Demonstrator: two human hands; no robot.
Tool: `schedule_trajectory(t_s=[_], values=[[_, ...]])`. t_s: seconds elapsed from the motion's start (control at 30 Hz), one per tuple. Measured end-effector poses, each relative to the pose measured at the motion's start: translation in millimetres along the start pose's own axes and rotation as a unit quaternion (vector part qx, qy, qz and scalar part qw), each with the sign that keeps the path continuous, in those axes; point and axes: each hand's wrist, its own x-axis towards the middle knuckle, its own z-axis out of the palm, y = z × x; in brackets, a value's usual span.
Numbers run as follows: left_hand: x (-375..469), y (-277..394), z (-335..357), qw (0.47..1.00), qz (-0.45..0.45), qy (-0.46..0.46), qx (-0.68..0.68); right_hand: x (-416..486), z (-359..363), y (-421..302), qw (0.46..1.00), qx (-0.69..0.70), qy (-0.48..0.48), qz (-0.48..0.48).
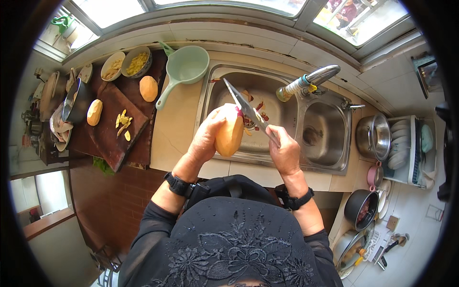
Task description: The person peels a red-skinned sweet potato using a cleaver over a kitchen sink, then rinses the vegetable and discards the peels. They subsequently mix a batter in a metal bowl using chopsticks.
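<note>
My left hand (207,133) grips a mostly peeled orange sweet potato (229,135) over the front edge of the large sink basin (283,132). A patch of reddish-purple skin shows near its upper end. In my right hand (285,147) is a kitchen knife (247,107), its blade slanting up to the left against that end. Red and orange peelings (263,116) lie in the basin beneath the blade. Two more peeled sweet potatoes, one upper (148,88) and one lower (94,112), rest at the left around a dark wooden cutting board (104,132) that bears sliced yellow pieces (123,122).
A green plastic strainer or dipper (188,64) stands left of the sink, near two bowls (113,66) (136,62) of cut food. The faucet (312,80) arches over the basin. A metal pot (373,138) and a dish rack (405,150) stand at the right.
</note>
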Motion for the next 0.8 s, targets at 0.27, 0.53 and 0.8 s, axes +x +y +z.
schedule_trajectory(t_s=[0.27, 0.53, 0.8], values=[[-37, 6, -2, 0.991, 0.042, -0.119, -0.036, -1, 10, -43, 0.983, -0.02, 0.106, -0.149], [-25, 6, -9, 0.995, -0.011, -0.089, -0.041, -5, 18, -29, 0.985, -0.029, 0.091, -0.141], [-13, 11, 2, 0.999, -0.026, -0.047, -0.011, -4, 2, -12, 0.997, 0.016, 0.047, -0.062]])
